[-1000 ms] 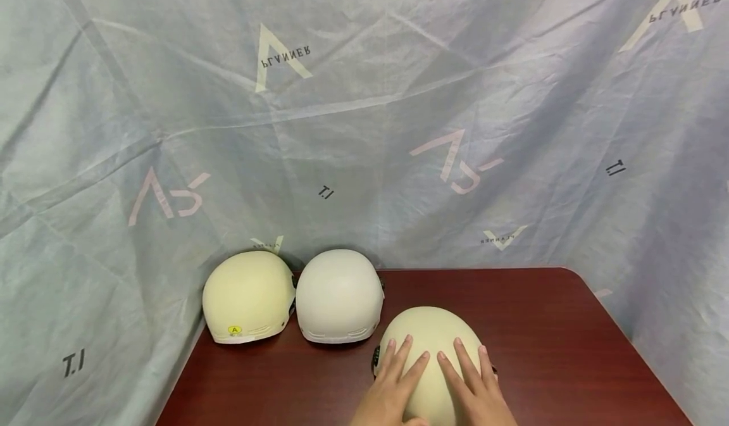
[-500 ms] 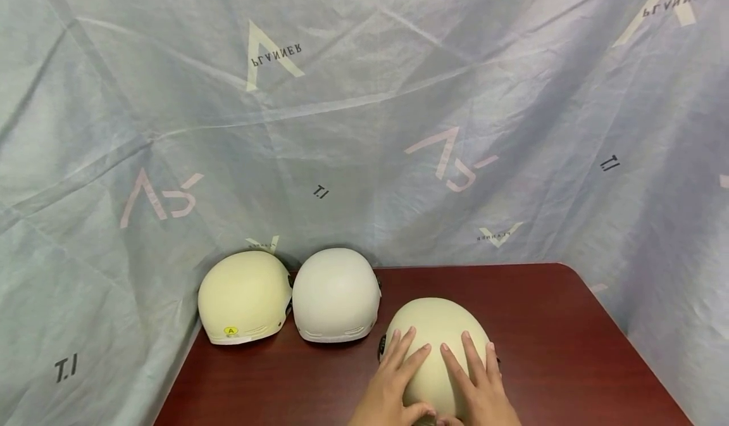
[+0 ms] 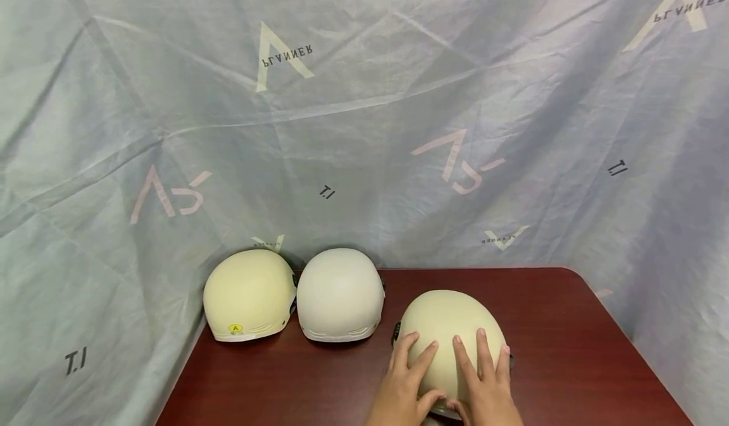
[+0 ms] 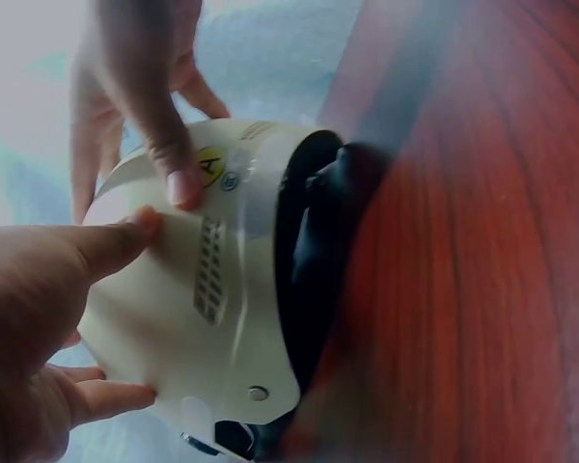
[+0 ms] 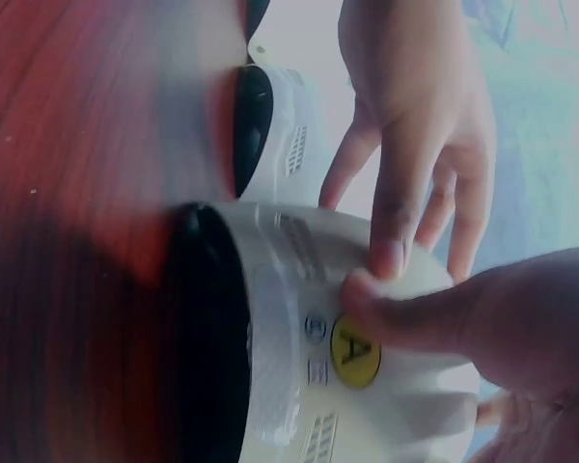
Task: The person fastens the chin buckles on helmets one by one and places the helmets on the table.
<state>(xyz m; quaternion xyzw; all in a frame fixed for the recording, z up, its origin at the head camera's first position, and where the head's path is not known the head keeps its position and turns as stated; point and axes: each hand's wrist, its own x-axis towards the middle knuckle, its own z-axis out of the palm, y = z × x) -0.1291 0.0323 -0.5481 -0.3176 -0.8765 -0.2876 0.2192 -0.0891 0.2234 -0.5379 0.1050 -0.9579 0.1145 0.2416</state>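
A cream helmet (image 3: 450, 325) is held between both hands near the table's front, right of the middle. My left hand (image 3: 398, 385) grips its left side, fingers spread over the shell. On the other side my right hand (image 3: 486, 385) grips it the same way. The thumbs lie close together on the near face, beside a round yellow sticker (image 5: 355, 349) marked A, in the right wrist view. Vent slots (image 4: 209, 270) and the dark inside of the rim (image 4: 309, 231) show in the left wrist view. Whether the rim touches the table cannot be told.
Another cream helmet (image 3: 247, 293) and a white helmet (image 3: 340, 296) stand side by side at the back left of the dark red table (image 3: 547, 312). Behind the table hangs a grey printed cloth (image 3: 364, 128), which also runs along both sides.
The held helmet has moved forward and to the right with both hands on it. More of its near lower rim shows now. The other two helmets stay in place.
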